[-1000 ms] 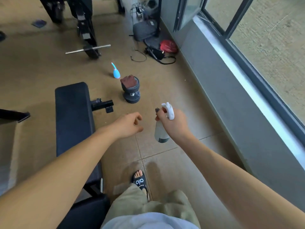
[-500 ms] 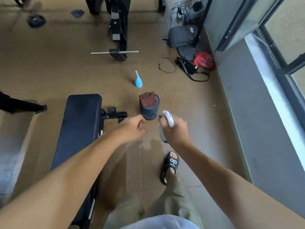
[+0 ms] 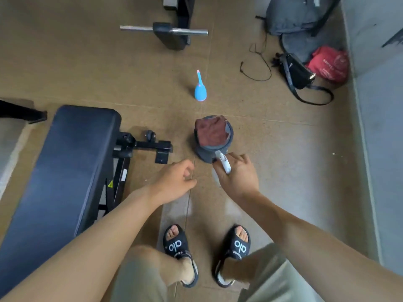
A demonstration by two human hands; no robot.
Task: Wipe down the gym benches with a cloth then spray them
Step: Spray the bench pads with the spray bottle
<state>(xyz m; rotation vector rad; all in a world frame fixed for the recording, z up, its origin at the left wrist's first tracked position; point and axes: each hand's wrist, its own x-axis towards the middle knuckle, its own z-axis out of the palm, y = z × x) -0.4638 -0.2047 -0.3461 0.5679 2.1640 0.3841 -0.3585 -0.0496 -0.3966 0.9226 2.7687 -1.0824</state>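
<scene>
Far left: long black padded gym bench on a black steel frame, upholstery bare, nothing resting on it.

Centre-left: left hand held out over the brown floor, fingers loosely curled, grasping nothing, apart from both bench and cloth.

Centre: crumpled reddish-brown cloth lies on top of an upright dark grey dumbbell, just ahead of both hands. Beyond it stands a small blue bulb-shaped bottle with a thin nozzle, untouched.

Centre-right: right hand grips a spray bottle with a white trigger head; the fingers wrap the neck, and the body is hidden beneath the hand. The nozzle sits close to the dumbbell's near edge.

Far right: black strap bag and red bundle against the grey wall.

Judgement: the wiping step appears not yet in hand, since the cloth is off the bench and unheld. The free left hand is nearest; the next move likely calls for reaching forward, pinching the cloth off the dumbbell, then carrying it left to the bench pad. The sprayer could wait in the right hand.
</scene>
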